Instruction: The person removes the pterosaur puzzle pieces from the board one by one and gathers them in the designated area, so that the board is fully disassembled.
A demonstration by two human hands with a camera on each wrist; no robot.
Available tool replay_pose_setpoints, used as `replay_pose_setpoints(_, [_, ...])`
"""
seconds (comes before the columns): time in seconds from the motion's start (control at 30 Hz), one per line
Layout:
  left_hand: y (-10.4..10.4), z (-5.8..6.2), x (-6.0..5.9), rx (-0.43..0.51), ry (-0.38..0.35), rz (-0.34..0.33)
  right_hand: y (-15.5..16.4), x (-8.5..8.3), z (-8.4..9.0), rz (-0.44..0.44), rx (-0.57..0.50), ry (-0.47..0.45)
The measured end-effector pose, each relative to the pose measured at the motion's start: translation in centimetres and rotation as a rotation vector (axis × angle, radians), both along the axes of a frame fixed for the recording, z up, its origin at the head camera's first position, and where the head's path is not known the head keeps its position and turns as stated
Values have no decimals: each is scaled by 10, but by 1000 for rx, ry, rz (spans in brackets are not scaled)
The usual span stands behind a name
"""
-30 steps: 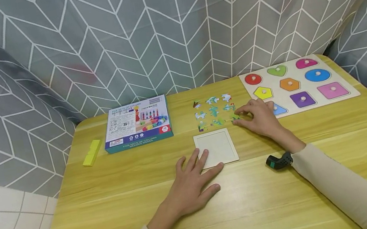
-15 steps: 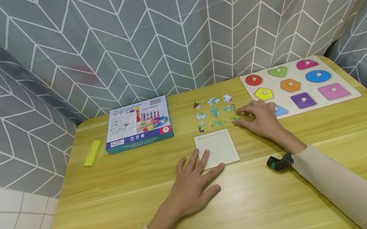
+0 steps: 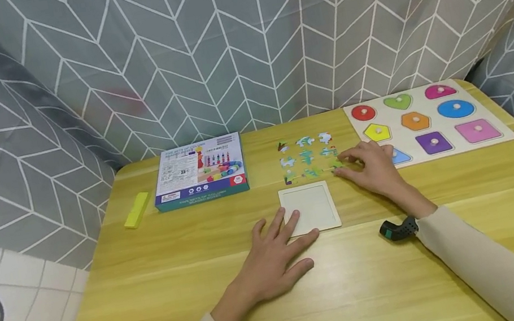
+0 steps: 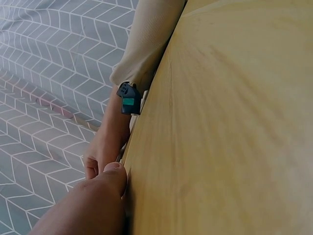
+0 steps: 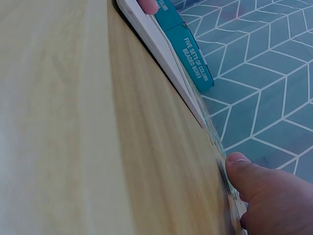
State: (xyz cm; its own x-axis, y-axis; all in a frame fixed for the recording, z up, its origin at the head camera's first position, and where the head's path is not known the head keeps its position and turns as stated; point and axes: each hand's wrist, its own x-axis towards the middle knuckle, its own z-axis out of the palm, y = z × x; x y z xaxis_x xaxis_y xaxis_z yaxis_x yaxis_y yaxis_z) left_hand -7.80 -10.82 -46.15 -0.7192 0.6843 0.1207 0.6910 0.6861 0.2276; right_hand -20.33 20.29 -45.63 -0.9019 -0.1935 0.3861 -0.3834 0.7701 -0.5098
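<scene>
Nearest on the table (image 3: 169, 308), the left hand (image 3: 274, 258) lies flat with fingers spread and straight, holding nothing; its fingertips rest on the near left corner of the tray (image 3: 313, 205), a pale square frame lying flat in the middle of the table. The left wrist view shows only the thumb pressed against a thin edge at the tabletop, with the other arm beyond it.

Just beyond the tray, to its right, the right hand (image 3: 371, 168) reaches left to the near right corner of the puzzle pieces (image 3: 307, 158), a loose three-by-three grid of small coloured pieces laid out just beyond the tray. Its fingers are bent down onto the green corner piece (image 3: 335, 165) (the right wrist view shows the thumb tip at a thin edge on the table), and it seems to pinch that piece, though the head view is too small to be sure. The piece sits on the table at the grid's corner, near the tray's far right corner but apart from it.

To the right of the hand lies the shape board (image 3: 427, 119), with coloured knobbed shapes in rows. To the left of the pieces lies a box (image 3: 199, 172), flat, and further left a yellow block (image 3: 136, 209) near the table's left edge. A grey patterned cloth (image 3: 235, 38) hangs behind.
</scene>
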Motion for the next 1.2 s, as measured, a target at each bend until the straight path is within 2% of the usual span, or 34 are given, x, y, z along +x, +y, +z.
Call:
replay_pose_setpoints(0.6, [22,0,-6,-50,-30,-57,28,11,-6,-27,-12,35])
replay_pose_setpoints(0.9, [23,-4,-8,-55,18,-73,29,13,-8,-37,-13,52])
replay_pose_setpoints(1.2, [20,-3,-9,-47,10,-56,26,9,-9,-33,-45,52])
